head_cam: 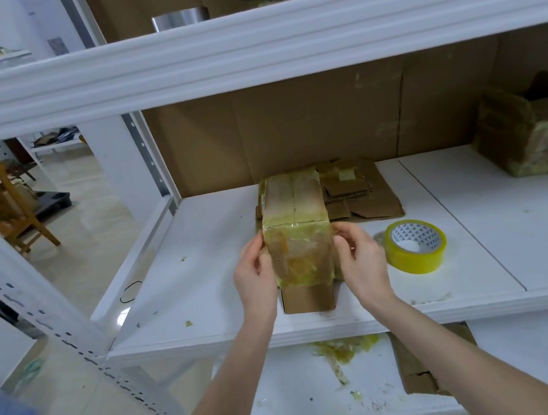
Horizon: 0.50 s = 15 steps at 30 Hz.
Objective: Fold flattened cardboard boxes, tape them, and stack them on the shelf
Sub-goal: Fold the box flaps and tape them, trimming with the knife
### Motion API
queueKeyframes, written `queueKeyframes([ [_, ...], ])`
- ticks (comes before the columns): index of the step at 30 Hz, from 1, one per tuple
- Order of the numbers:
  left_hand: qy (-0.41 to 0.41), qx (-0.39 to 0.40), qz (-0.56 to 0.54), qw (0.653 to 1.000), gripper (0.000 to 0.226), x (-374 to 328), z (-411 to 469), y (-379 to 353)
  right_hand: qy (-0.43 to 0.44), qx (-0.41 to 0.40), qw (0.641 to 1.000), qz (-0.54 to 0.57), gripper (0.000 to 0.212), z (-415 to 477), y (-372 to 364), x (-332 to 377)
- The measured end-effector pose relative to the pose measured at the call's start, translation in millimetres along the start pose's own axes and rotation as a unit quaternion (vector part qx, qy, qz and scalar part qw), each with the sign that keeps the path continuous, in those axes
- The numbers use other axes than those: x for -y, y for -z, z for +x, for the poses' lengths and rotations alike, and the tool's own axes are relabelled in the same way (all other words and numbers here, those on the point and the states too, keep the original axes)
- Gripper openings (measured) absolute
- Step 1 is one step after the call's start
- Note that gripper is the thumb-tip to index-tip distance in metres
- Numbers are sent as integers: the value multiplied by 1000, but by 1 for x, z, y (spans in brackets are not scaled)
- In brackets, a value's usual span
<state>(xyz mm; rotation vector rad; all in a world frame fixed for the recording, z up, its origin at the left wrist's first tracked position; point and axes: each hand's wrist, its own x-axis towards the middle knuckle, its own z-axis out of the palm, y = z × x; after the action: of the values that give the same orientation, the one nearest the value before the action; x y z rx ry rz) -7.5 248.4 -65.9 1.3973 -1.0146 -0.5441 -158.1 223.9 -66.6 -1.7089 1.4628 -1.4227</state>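
Box between left hand and right hand, fingers curled round its sides

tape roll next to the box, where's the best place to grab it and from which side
The tape roll lies flat on the shelf, core opening up, right of the taped box. Come from above with the right hand, the nearer one: thumb inside the core, fingers on the outer yellow wall nearest you. That grip should suit the open ring.

A wooden chair stands on the glossy pale floor, near perhaps a dark pallet.
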Motion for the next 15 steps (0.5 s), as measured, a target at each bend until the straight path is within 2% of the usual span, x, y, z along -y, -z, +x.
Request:
queueKeyframes([
  [3,17,-35,-6,999,21,-6,6,3,-28,-9,1000,8,9,6,-1,-2],
  [6,43,-49,12,998,16,-6,8,0,-28,-9,998,-49,18,12,-4,-5],
  [10,45,-1,2,999,9,5,11,6,2,28,998,-55,20,8,2,-13],
  [12,43,39,-20,998,13,8,17,14,-10,61,998,-10,20,9,10,-15],
  [15,45,75,-44,995,10,3,29,20,-92,97,982,131,14,21,21,-12],
])
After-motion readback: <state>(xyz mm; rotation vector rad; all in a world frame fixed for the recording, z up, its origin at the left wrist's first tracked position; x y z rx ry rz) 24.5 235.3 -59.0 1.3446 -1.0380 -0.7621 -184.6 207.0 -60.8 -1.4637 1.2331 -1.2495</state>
